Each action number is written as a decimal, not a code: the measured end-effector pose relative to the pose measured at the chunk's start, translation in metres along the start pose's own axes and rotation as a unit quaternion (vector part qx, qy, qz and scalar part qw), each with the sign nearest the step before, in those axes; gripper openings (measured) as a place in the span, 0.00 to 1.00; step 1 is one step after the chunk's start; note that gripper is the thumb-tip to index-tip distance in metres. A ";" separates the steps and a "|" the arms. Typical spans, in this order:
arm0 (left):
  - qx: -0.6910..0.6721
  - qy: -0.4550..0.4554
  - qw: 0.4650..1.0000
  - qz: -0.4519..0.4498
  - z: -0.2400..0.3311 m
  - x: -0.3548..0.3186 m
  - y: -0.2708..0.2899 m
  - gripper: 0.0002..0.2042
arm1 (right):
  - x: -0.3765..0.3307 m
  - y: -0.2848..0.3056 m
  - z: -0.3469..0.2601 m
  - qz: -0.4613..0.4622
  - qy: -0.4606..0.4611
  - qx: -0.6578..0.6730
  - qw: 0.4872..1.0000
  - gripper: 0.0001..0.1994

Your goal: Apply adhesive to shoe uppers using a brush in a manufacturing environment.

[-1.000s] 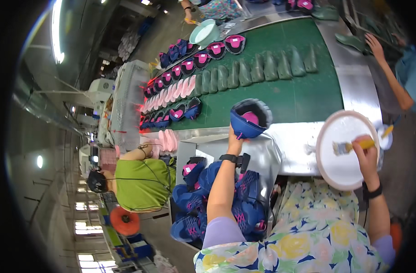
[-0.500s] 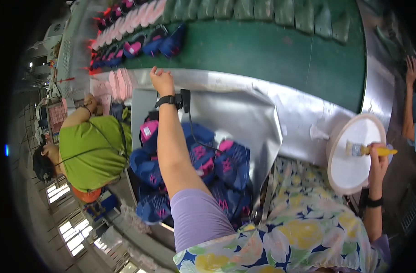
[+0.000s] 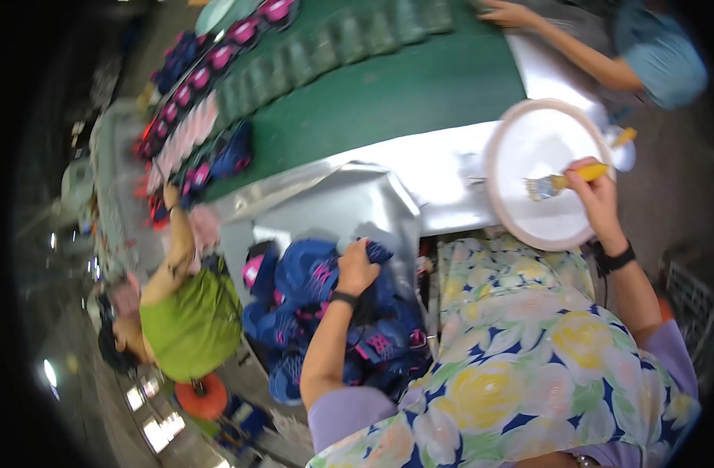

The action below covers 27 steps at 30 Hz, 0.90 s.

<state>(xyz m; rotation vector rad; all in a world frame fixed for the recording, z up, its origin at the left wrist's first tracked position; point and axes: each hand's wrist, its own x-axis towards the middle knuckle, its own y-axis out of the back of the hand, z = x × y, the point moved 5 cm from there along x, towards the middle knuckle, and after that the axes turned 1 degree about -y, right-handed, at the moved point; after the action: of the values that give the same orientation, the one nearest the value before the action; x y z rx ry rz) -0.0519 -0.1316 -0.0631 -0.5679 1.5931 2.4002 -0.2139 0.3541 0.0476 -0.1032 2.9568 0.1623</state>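
My left hand point(image 3: 358, 269) is closed on a dark blue shoe upper point(image 3: 379, 252) over a metal bin point(image 3: 391, 196). Beneath it lies a heap of blue shoe uppers point(image 3: 285, 328) with pink laces and linings. My right hand point(image 3: 597, 204) grips a paintbrush by its yellow handle point(image 3: 587, 172). The pale bristles point(image 3: 540, 188) rest over or on the inside of a round white basin point(image 3: 521, 218); whether they touch it I cannot tell.
A green conveyor belt point(image 3: 372, 93) carries rows of grey-green pieces point(image 3: 326, 51), pink soles point(image 3: 189, 136) and blue-and-pink uppers point(image 3: 236, 148). A person in a green shirt point(image 3: 189, 327) works at the left. Another person's blue sleeve point(image 3: 660, 62) and arm reach in at far right.
My left hand has come back from the belt's edge to the bin and closed on an upper. The view has turned; my right hand still holds the paintbrush over the basin.
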 end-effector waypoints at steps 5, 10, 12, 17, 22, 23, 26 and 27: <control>0.034 -0.316 0.948 -0.015 0.116 0.030 0.055 0.25 | -0.009 0.004 0.008 0.020 0.029 -0.115 0.993 0.08; -0.019 -0.287 0.954 0.089 0.104 0.042 0.038 0.13 | -0.025 0.014 0.010 0.054 0.071 -0.179 0.980 0.09; -0.092 -0.131 0.978 0.134 0.084 0.049 0.027 0.21 | -0.032 0.021 0.008 0.083 0.068 -0.203 0.973 0.09; 0.020 -0.047 0.990 0.133 0.078 0.069 -0.019 0.30 | -0.028 -0.026 0.010 -0.021 0.135 -0.187 0.973 0.08; -0.041 -0.089 0.977 0.187 0.059 0.104 0.018 0.13 | -0.017 -0.046 0.015 -0.160 0.250 -0.296 0.908 0.08; -0.122 -0.082 0.970 0.196 0.064 0.111 0.041 0.13 | -0.011 -0.033 0.020 -0.136 0.254 -0.332 0.898 0.08; -0.630 0.003 0.775 0.043 0.033 0.104 0.086 0.22 | 0.003 0.002 0.001 -0.078 0.233 -0.301 0.922 0.08; -0.627 -0.003 0.778 0.032 0.047 0.109 0.090 0.22 | 0.008 0.018 -0.009 -0.063 0.194 -0.268 0.941 0.08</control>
<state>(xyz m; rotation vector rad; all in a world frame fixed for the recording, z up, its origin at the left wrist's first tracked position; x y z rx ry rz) -0.1941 -0.1283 -0.0175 -0.6355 -0.2747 3.1980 -0.2242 0.3704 0.0564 -0.4414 3.1778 1.0375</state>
